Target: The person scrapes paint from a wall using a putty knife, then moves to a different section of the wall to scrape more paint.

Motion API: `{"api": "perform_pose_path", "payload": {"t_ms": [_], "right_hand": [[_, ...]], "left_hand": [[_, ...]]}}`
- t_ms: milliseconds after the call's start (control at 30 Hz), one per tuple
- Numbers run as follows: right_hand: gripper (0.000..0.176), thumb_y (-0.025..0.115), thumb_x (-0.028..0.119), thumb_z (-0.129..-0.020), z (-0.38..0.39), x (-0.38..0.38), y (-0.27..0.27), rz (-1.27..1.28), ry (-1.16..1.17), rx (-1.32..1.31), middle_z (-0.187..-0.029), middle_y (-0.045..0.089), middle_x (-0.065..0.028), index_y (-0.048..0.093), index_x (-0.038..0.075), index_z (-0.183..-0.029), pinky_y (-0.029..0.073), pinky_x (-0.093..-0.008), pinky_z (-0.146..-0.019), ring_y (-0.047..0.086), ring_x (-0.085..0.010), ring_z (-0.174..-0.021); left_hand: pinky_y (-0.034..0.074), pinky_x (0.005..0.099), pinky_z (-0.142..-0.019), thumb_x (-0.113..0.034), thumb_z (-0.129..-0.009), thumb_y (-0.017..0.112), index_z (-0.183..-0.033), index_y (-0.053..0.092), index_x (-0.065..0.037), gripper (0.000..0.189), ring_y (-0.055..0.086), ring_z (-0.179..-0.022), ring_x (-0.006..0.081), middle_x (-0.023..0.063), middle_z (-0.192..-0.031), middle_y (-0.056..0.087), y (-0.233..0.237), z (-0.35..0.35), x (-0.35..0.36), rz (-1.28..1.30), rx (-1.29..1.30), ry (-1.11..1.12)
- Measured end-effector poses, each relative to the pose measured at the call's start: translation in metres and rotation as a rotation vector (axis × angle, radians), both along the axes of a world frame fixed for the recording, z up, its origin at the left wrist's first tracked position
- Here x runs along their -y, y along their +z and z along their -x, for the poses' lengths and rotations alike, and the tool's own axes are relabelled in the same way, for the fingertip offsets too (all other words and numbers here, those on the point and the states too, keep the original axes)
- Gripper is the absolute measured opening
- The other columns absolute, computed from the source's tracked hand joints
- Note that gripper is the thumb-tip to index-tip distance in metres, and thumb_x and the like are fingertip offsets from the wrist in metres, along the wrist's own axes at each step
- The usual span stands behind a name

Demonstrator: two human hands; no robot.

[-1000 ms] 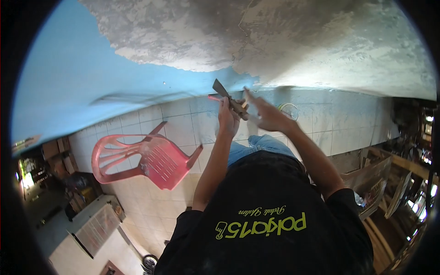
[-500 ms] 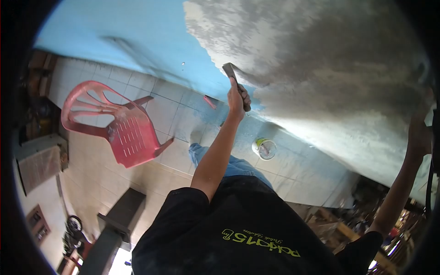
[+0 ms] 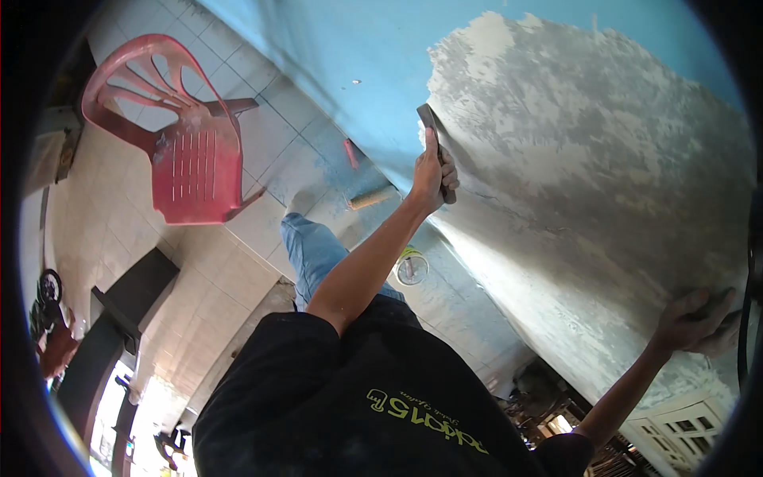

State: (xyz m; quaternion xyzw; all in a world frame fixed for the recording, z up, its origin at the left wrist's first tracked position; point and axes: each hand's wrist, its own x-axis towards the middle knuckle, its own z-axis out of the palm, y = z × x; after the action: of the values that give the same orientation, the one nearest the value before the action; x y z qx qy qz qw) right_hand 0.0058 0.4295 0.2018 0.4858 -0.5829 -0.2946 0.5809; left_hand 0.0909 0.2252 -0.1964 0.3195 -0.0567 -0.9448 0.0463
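Note:
My left hand [image 3: 435,176] is closed around the handle of a scraper [image 3: 427,119]. Its flat end meets the wall right at the border between blue paint [image 3: 381,48] and a rough grey-white patch [image 3: 548,103]. Lower down on the right, my right hand [image 3: 690,322] lies against the grey part of the wall with its fingers stretched out. Dust or filler greys those fingers.
A red plastic chair [image 3: 195,171] stands on the tiled floor to the left. Near the wall's foot are a small bucket [image 3: 411,268], a yellowish roller-like piece [image 3: 372,197] and a pink-red stick [image 3: 350,153]. A dark post [image 3: 119,318] rises at lower left.
My view has turned and shifted, bringing more of the grey patch into sight. The scraper now sits against the patch's left border. My right hand appears lower in view, its fingers showing more plainly.

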Motion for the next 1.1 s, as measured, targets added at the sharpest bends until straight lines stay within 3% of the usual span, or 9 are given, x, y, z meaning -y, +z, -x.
{"api": "perform_pose_path", "payload": {"t_ms": [167,233,333,467,667,733,867,1000,1100], "right_hand": [[0.038,0.055,0.039,-0.093,-0.004,0.01,-0.009,0.031,-0.021,-0.038,-0.125,0.049,-0.0139,0.061,0.01,-0.116,0.047,-0.0469,-0.08,0.052,-0.0321,-0.111],[0.038,0.053,0.04,-0.094,-0.006,0.01,-0.013,0.088,-0.067,-0.054,-0.126,0.048,-0.0118,0.062,0.012,-0.117,0.044,-0.0464,-0.086,0.047,-0.0306,-0.118],[0.038,0.051,0.042,-0.094,-0.006,0.013,-0.014,0.104,-0.049,-0.028,-0.127,0.048,-0.0104,0.061,0.014,-0.118,0.041,-0.046,-0.092,0.045,-0.0285,-0.12],[0.039,0.051,0.043,-0.094,-0.003,0.01,-0.012,0.098,-0.04,-0.008,-0.127,0.047,-0.0106,0.061,0.014,-0.119,0.04,-0.0457,-0.094,0.045,-0.0268,-0.119],[0.04,0.051,0.043,-0.094,-0.006,0.012,-0.01,0.084,-0.035,-0.002,-0.129,0.046,-0.0112,0.06,0.013,-0.12,0.038,-0.0457,-0.094,0.045,-0.0266,-0.118],[0.043,0.046,0.04,-0.096,-0.009,0.014,-0.014,0.067,-0.123,-0.008,-0.134,0.038,-0.014,0.054,0.006,-0.123,0.034,-0.047,-0.102,0.032,-0.0274,-0.127],[0.043,0.048,0.039,-0.096,-0.006,0.009,-0.011,0.065,-0.174,-0.009,-0.13,0.04,-0.0141,0.054,0.005,-0.122,0.035,-0.0436,-0.101,0.034,-0.0267,-0.123],[0.044,0.048,0.039,-0.096,0.003,0.0,-0.012,0.044,-0.062,0.084,-0.124,0.042,-0.0123,0.053,0.004,-0.122,0.037,-0.039,-0.097,0.036,-0.026,-0.119],[0.044,0.047,0.039,-0.096,0.002,-0.003,-0.009,0.067,-0.072,0.075,-0.123,0.042,-0.0121,0.053,0.005,-0.122,0.038,-0.0375,-0.095,0.036,-0.0263,-0.119]], "left_hand": [[0.028,0.0257,-0.042,-0.072,-0.084,0.044,-0.069,0.035,-0.014,0.06,0.027,-0.043,0.0091,-0.0046,-0.054,0.027,-0.001,0.002,0.0,-0.026,-0.006,0.051],[0.028,0.0258,-0.041,-0.072,-0.083,0.046,-0.069,0.036,-0.014,0.061,0.027,-0.043,0.0089,-0.0053,-0.053,0.026,0.0,-0.007,-0.004,-0.065,0.032,-0.078],[0.027,0.0256,-0.041,-0.073,-0.083,0.046,-0.068,0.035,-0.014,0.061,0.026,-0.043,0.0086,-0.0058,-0.052,0.025,-0.002,-0.004,0.006,-0.02,0.024,-0.057],[0.026,0.025,-0.041,-0.072,-0.084,0.046,-0.067,0.035,-0.014,0.061,0.025,-0.042,0.0085,-0.0059,-0.052,0.025,-0.001,0.002,0.011,-0.017,0.033,0.024],[0.023,0.0256,-0.04,-0.069,-0.086,0.047,-0.067,0.036,-0.015,0.058,0.024,-0.041,0.0081,-0.0064,-0.052,0.025,-0.001,-0.014,0.005,-0.011,0.083,-0.144],[0.023,0.0254,-0.04,-0.069,-0.085,0.047,-0.067,0.036,-0.015,0.058,0.024,-0.041,0.0082,-0.0064,-0.052,0.024,0.0,-0.01,0.0,-0.047,0.081,-0.116],[0.024,0.0251,-0.04,-0.07,-0.084,0.047,-0.067,0.036,-0.015,0.059,0.024,-0.041,0.0081,-0.0063,-0.052,0.024,0.005,0.001,-0.003,-0.102,0.024,-0.041],[0.023,0.025,-0.039,-0.072,-0.083,0.046,-0.067,0.035,-0.015,0.06,0.024,-0.041,0.0074,-0.0066,-0.052,0.024,-0.003,0.007,0.011,-0.033,0.044,0.039],[0.024,0.0247,-0.039,-0.072,-0.084,0.046,-0.067,0.035,-0.016,0.06,0.025,-0.041,0.0072,-0.0066,-0.052,0.024,0.001,-0.009,0.0,-0.037,0.04,-0.06]]}}
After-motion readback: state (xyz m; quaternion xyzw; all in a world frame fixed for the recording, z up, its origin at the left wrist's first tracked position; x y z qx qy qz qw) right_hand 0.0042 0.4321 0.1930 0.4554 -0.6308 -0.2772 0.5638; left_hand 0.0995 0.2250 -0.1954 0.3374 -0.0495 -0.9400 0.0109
